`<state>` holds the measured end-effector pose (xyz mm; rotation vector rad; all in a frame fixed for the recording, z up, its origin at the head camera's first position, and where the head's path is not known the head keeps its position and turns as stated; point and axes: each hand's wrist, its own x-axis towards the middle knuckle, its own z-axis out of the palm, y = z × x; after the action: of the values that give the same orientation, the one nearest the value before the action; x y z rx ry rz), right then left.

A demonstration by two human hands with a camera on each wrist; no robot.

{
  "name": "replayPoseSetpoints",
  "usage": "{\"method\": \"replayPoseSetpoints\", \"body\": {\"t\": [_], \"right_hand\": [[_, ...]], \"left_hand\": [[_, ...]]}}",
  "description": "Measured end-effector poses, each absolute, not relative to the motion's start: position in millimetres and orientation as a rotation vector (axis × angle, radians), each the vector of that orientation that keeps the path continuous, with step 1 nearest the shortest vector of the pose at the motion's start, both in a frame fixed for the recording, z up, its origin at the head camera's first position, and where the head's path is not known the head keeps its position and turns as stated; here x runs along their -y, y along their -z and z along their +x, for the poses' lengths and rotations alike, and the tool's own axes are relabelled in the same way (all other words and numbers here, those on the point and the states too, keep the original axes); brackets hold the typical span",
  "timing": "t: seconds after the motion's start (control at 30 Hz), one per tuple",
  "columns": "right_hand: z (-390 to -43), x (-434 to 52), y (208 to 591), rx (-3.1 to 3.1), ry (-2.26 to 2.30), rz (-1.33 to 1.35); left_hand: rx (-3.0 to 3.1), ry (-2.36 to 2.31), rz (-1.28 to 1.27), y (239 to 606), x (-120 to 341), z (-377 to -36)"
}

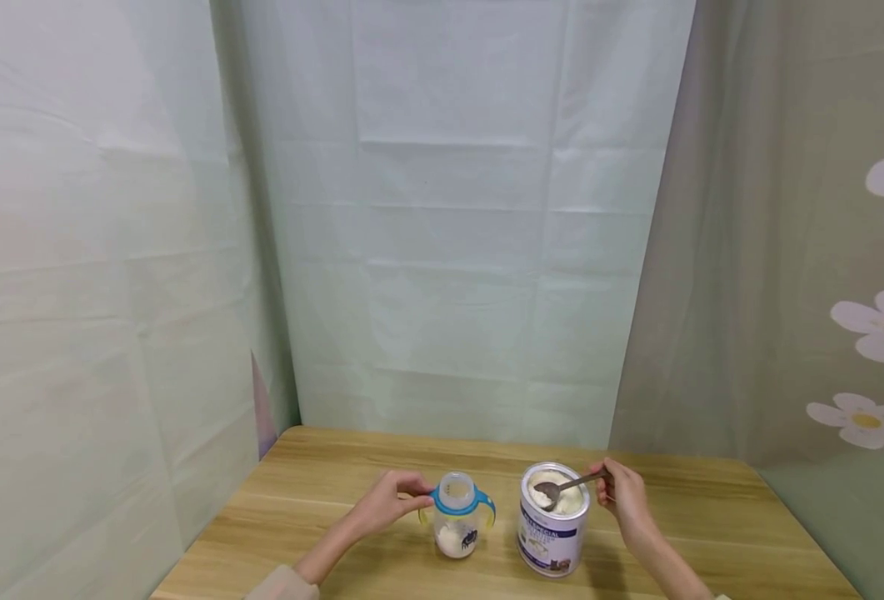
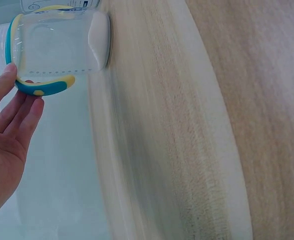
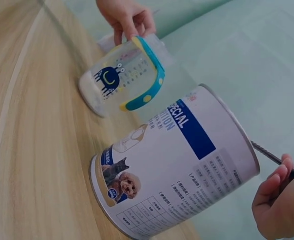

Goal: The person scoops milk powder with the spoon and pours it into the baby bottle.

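Left hand [image 1: 385, 504] fingers curled, pinching; right hand [image 1: 621, 493] pinching.

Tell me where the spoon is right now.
In the head view the spoon lies with its bowl in the open powder can, its handle pinched by the right hand, right of the baby bottle.

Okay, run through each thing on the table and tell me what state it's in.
Clear baby bottle with blue-and-yellow handles: upright, uncapped, white powder at bottom.
White powder tin: open, holding powder.
Metal spoon: bowl inside tin, loaded.
Left hand: grips bottle handle.
Right hand: pinches spoon handle.
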<state>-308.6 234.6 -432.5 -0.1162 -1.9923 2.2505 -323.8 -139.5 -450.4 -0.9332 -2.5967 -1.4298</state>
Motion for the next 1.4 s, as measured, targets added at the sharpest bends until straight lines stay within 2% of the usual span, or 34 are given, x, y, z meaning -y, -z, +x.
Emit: {"method": "replayPoseSetpoints", "body": {"t": [0.7, 1.4], "right_hand": [[-305.9, -250.7, 447.0, 1.784, -2.632, -0.202], [-305.2, -248.8, 438.0, 1.721, -2.671, -0.207]], "left_hand": [[2.575, 1.47, -0.962, 444.5, 140.2, -318.3], [2.545, 1.45, -0.981, 445.5, 139.3, -320.1]]}}
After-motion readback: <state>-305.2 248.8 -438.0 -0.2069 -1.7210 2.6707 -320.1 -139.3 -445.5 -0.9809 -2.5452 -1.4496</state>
